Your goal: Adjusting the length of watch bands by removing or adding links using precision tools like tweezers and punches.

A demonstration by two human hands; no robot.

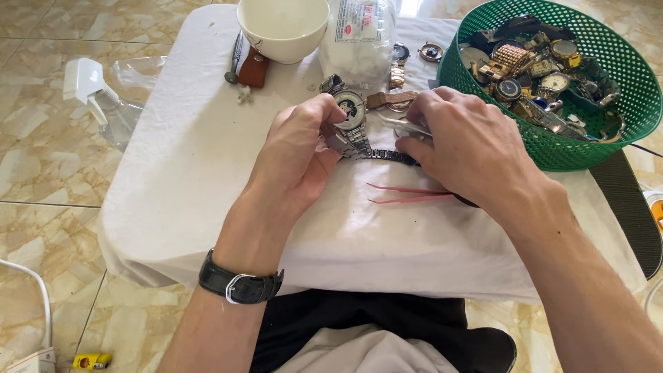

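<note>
While left hand (pixel 300 148) grips one watch (pixel 351 110), right hand (pixel 466 141) pinches tweezers (pixel 404 126).

Basket (pixel 552 155) rim cut off; bowl (pixel 283 31) too

Both bare forearms reach forward from the lower edge of the view and converge near the centre. The left hand (pixel 298 155) is turned palm-inward, fingers curled and thumb pressed in a pinch at its fingertips. The right hand (pixel 464 148) lies back-up, knuckles raised, fingers bent down and drawn together in a closed grip, its wrist angled inward toward the left hand
</note>
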